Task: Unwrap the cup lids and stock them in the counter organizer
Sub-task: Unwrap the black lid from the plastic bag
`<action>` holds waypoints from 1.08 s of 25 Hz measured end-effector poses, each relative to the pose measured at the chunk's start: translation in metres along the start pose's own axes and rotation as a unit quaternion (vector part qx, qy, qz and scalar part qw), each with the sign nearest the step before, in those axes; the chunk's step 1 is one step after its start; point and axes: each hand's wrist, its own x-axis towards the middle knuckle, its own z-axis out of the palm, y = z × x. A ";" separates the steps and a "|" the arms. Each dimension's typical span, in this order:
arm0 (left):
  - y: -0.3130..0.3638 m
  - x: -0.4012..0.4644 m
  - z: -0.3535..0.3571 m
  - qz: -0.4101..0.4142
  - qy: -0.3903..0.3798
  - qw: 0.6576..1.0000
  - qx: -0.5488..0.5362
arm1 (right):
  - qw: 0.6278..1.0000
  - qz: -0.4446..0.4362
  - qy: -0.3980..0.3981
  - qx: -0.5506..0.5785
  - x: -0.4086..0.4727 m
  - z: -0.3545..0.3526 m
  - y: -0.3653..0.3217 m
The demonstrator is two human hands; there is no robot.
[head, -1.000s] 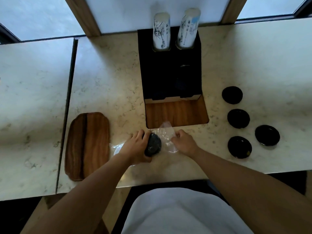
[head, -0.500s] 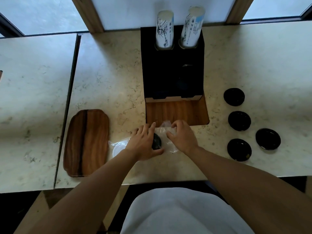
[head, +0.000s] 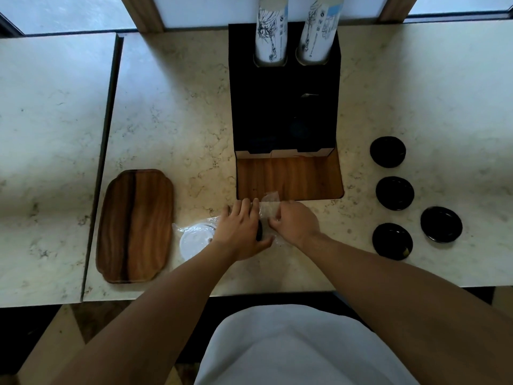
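Observation:
A clear plastic wrapper (head: 268,208) lies on the marble counter just in front of the organizer. My left hand (head: 240,232) is closed over a stack of black lids (head: 260,234) inside it, which shows only as a dark sliver. My right hand (head: 295,222) pinches the wrapper's open end. A white lid (head: 194,241) sits in the wrapper's left end. The black organizer (head: 283,107) with a wooden front (head: 288,176) stands behind, with two paper cup stacks (head: 270,31) at its back. Several loose black lids (head: 394,193) lie to the right.
A wooden tray (head: 136,225) rests at the left, near a seam in the counter (head: 107,151). The counter's front edge runs just below my forearms. Windows line the back wall.
My left hand has closed further over the black lids, hiding most of them. My right hand has shifted up and left onto the wrapper's end. The white lid has come into view at the left.

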 end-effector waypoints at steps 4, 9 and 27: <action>0.000 0.001 -0.001 -0.001 -0.009 1.000 -0.001 | 1.000 0.012 -0.011 -0.010 0.003 0.001 -0.003; 0.000 0.000 -0.001 0.000 -0.010 1.000 -0.002 | 1.000 0.012 -0.009 -0.012 0.003 0.000 -0.003; 0.000 0.001 0.001 -0.003 -0.002 1.000 -0.017 | 0.983 0.121 0.000 0.138 -0.002 -0.019 0.057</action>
